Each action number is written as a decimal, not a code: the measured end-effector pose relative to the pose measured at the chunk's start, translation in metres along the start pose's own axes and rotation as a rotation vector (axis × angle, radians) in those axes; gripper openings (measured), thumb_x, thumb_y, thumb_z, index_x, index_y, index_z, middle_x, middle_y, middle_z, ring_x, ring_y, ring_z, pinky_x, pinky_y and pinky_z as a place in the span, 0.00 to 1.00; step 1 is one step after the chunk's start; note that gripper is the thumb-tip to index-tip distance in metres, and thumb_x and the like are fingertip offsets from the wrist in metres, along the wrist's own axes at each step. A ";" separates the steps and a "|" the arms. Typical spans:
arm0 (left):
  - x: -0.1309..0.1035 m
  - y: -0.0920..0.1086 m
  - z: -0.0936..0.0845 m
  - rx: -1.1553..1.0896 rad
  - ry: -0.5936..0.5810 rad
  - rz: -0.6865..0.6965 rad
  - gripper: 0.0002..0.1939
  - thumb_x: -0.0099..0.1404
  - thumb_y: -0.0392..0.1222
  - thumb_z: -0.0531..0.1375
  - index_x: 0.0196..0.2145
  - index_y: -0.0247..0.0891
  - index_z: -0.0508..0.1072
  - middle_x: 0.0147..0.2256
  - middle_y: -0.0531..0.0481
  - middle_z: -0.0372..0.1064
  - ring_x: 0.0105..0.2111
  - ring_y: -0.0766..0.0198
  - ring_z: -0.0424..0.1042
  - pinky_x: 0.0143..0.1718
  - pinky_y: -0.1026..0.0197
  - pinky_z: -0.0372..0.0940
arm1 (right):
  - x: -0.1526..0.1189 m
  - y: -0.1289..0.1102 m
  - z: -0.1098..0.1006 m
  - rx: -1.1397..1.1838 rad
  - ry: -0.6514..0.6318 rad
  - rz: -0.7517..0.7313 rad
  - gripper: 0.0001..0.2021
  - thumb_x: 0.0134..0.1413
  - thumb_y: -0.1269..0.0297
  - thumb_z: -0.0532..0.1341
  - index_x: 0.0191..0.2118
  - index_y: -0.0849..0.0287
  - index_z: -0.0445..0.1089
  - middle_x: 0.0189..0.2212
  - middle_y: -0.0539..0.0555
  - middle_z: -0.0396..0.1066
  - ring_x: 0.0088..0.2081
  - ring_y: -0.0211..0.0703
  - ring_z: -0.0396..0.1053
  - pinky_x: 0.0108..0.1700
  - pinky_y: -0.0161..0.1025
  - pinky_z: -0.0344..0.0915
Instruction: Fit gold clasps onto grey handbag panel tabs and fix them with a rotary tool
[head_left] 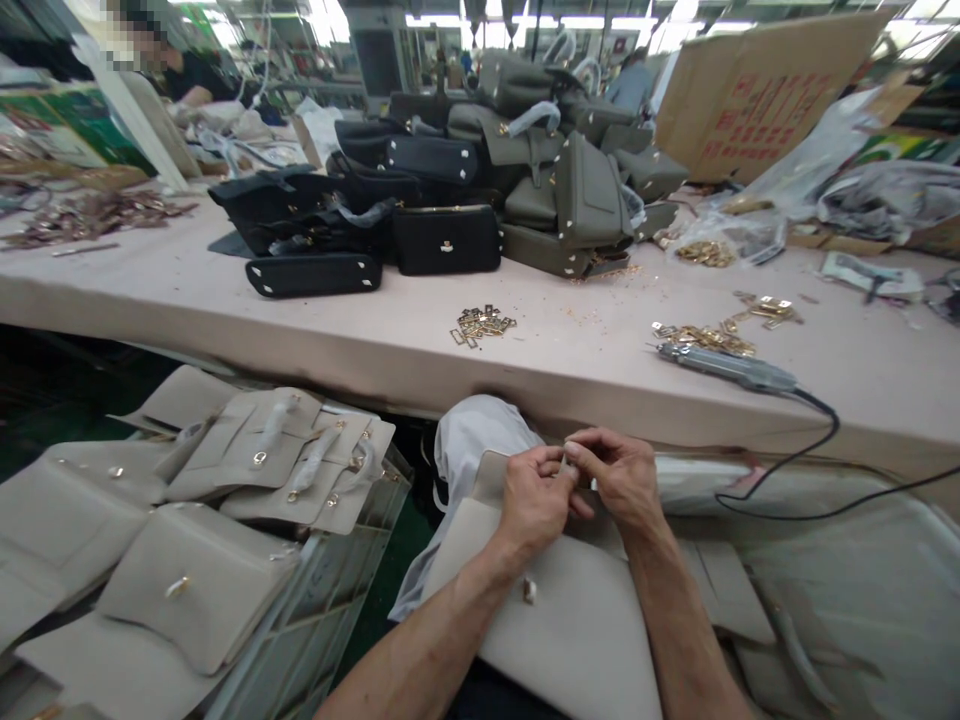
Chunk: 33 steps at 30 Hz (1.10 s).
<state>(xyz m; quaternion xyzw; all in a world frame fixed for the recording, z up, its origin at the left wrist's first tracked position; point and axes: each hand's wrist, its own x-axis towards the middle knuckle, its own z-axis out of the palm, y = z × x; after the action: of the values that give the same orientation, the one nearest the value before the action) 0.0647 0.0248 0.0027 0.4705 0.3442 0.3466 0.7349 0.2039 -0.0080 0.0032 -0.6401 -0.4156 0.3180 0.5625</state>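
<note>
Nearest: beige bag panel (pixel 570 620) lies across the lap, small metal fitting on its face. Both hands meet at its top edge, just below the desk rim. Left hand (pixel 534 492) fingers curled, pinching the panel's upper edge; right hand (pixel 619 478) fingertips pinched together against the left, gripping something small there, too small to tell what. White wrap (pixel 472 440) sits behind the panel, under the hands.

Left of the lap: clear crate (pixel 330 590) stacked with beige bag pieces (pixel 225 480), some with gold clasps and wrapped handles.

On the desk (pixel 570 370): electric screwdriver (pixel 724 367) lying flat near the front edge, black cable hanging off the edge to the right. Gold hardware pile (pixel 481 324) mid-desk, another scatter just behind the screwdriver.

Further back: black handbags (pixel 360 225) piled left, olive handbags (pixel 570 170) piled right, touching. Cardboard sheet (pixel 765 95) leaning far right, plastic bags beside it. Another person far left at the back, blurred.
</note>
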 end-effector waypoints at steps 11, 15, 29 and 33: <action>-0.003 0.002 0.007 0.077 0.092 0.008 0.12 0.66 0.47 0.63 0.33 0.36 0.69 0.24 0.47 0.76 0.13 0.63 0.73 0.11 0.69 0.59 | 0.003 0.004 0.007 0.166 -0.023 0.111 0.19 0.47 0.50 0.75 0.30 0.62 0.76 0.21 0.50 0.67 0.20 0.34 0.60 0.22 0.33 0.58; -0.010 0.005 0.007 0.101 0.149 0.005 0.11 0.67 0.46 0.61 0.31 0.37 0.67 0.24 0.47 0.76 0.11 0.66 0.69 0.08 0.71 0.51 | 0.003 0.012 0.010 0.259 -0.080 0.212 0.18 0.45 0.52 0.76 0.28 0.63 0.75 0.18 0.48 0.63 0.19 0.32 0.54 0.20 0.32 0.53; 0.007 -0.004 0.002 0.127 0.223 -0.001 0.05 0.67 0.39 0.60 0.32 0.37 0.69 0.24 0.46 0.79 0.14 0.61 0.75 0.13 0.69 0.61 | 0.017 0.022 0.021 0.288 -0.033 0.218 0.19 0.44 0.50 0.76 0.28 0.62 0.76 0.17 0.48 0.64 0.18 0.32 0.56 0.20 0.33 0.54; 0.010 -0.008 0.003 0.085 0.211 -0.035 0.05 0.67 0.38 0.61 0.34 0.35 0.71 0.26 0.45 0.79 0.17 0.58 0.77 0.16 0.67 0.66 | 0.018 0.024 0.023 0.419 -0.018 0.265 0.20 0.48 0.48 0.73 0.26 0.61 0.73 0.14 0.46 0.59 0.16 0.31 0.52 0.18 0.32 0.50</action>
<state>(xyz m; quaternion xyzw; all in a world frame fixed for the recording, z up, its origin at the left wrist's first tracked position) 0.0736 0.0294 -0.0055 0.4560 0.4423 0.3666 0.6798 0.1963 0.0178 -0.0227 -0.5557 -0.2583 0.4738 0.6325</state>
